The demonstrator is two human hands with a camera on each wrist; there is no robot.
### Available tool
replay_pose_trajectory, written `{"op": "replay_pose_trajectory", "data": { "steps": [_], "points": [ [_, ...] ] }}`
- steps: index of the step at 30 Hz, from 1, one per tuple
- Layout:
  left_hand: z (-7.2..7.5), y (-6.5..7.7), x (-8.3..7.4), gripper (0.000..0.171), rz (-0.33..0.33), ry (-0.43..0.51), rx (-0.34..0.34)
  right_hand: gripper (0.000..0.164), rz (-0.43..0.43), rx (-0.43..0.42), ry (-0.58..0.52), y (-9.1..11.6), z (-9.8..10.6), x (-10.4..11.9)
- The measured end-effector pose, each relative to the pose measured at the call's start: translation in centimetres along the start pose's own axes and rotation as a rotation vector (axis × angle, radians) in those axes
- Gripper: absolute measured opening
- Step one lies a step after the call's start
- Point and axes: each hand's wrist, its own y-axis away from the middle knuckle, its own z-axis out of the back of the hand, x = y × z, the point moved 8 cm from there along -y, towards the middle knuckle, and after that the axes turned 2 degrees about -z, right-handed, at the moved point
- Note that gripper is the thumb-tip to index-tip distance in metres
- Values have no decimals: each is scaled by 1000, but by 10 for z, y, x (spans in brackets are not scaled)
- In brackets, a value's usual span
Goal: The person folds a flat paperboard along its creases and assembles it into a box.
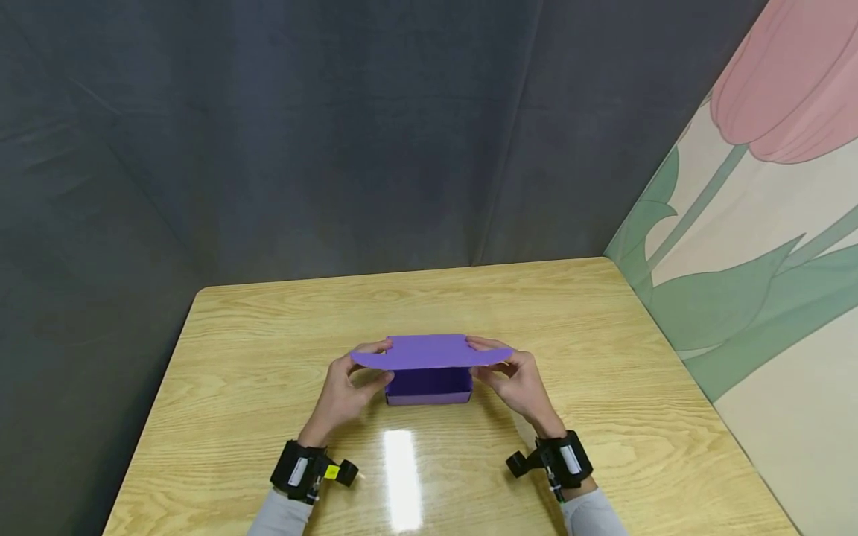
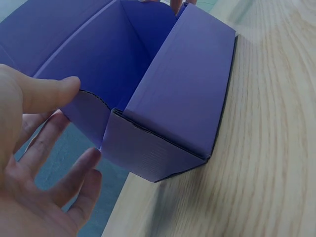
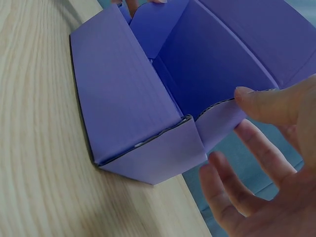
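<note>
A purple cardboard box stands on the table, its lid raised and tilted over the opening. My left hand is at the box's left end. In the left wrist view, its thumb lies on the inner face of a side flap with fingers behind, pinching it. At the opposite end my right hand pinches the other side flap between thumb and fingers. Its lower fingers are spread beside the end wall. The part of the box interior that shows holds nothing visible.
The box rests on a light wood-grain table. Behind it hangs a dark curtain, and a flower-patterned panel borders the right side. Each wrist wears a black camera mount, the left and the right.
</note>
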Motion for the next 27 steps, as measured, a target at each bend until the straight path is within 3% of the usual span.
{"op": "replay_pose_trajectory", "data": {
  "steps": [14, 20, 27],
  "points": [
    [-6, 4, 11, 69, 63, 109, 41, 47, -10, 1, 24, 2, -1, -13],
    [-8, 4, 14, 82, 50, 141, 70, 52, -27, -17, 60, 3, -2, -15],
    [-8, 6, 15, 79, 1, 81, 64, 50, -50, -14, 35, 5, -3, -19]
  ]
}}
